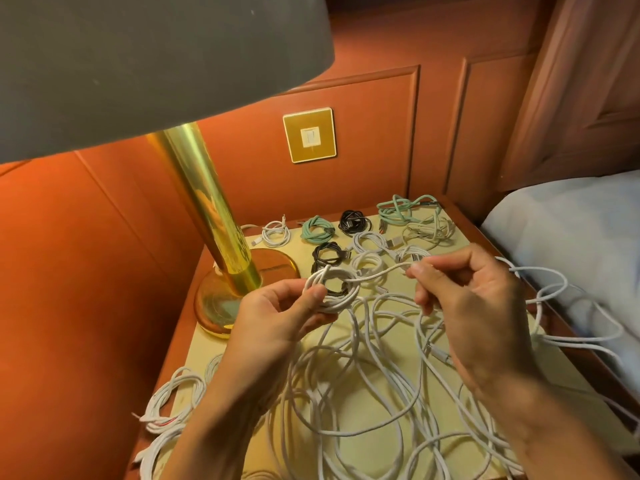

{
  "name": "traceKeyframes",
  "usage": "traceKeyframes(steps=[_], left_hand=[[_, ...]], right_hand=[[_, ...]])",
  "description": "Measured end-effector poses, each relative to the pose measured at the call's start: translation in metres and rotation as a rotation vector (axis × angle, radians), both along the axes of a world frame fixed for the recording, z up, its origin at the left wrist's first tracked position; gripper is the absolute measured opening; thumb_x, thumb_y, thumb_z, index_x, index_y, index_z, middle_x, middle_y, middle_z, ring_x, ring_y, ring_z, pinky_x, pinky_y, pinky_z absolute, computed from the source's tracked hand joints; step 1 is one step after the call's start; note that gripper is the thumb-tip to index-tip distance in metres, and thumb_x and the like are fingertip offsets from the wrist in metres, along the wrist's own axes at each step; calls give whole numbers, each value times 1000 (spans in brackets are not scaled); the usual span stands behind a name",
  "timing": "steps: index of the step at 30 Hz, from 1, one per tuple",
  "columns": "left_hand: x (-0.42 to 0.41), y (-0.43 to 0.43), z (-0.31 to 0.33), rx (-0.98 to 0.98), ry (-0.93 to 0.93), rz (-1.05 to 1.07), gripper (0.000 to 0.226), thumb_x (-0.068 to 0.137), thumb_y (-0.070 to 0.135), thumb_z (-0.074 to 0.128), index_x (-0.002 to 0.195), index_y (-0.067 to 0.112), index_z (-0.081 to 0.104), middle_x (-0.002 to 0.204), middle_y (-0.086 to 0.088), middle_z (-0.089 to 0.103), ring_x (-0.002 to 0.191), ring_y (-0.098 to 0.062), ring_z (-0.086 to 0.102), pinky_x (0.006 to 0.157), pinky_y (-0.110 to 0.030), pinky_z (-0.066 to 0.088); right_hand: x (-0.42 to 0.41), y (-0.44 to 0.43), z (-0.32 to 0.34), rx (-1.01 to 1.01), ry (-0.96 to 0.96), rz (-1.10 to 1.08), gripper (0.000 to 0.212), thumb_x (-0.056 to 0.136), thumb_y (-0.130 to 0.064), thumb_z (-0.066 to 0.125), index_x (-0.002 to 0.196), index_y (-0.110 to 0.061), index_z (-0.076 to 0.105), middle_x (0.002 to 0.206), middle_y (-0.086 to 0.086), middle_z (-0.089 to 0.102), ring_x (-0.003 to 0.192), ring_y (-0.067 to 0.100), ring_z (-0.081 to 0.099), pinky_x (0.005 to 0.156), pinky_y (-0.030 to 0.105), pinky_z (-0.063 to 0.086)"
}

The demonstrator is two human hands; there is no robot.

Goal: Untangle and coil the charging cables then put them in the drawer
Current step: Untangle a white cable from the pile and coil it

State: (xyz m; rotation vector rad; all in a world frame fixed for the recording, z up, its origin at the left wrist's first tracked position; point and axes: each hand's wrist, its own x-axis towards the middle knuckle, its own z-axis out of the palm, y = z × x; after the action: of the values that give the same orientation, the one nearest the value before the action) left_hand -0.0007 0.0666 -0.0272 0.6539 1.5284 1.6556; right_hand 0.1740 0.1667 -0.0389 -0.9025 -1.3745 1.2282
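Just left of frame centre, over the nightstand (207, 348), I see the left hand (273, 313) gripping a white coil (332, 305), its loose strand (381, 273) running rightward into the pinch of the right hand (478, 306).

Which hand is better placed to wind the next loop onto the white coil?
Probably the right hand: it pinches the free strand, while the left hand holds the white coil.

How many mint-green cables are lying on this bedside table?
2. A neat coil sits at the back, left of a black coil; a looser bundle lies in the far right corner. Others could be hidden under the white tangle.
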Motion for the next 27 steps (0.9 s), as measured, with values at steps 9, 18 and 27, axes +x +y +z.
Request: traceKeyframes(steps=[9,18,27], left_hand=[[4,-1,3,28,-23,3,18,96,3,60,108,2,73,95,-16,78,91,-30,76,77,-32,63],[10,-1,5,61,19,88,18,100,11,57,103,6,74,91,-11,79,88,-26,77,81,-34,62],[16,1,2,130,221,159,16,89,7,72,103,11,78,89,-12,77,85,-25,76,78,-29,62]], right_hand=[[-1,11,-10,521,-711,177,34,97,-13,55,119,-30,76,89,-13,51,82,1,53,64,9,40],[-3,5,-3,709,-839,233,29,100,-48,47,101,-34,73,101,-13,47,97,12,48,80,34,47],[-18,-23,9,56,-362,279,52,84,-75,52,81,-25,69,72,-9,67,65,4,60,63,27,51]])
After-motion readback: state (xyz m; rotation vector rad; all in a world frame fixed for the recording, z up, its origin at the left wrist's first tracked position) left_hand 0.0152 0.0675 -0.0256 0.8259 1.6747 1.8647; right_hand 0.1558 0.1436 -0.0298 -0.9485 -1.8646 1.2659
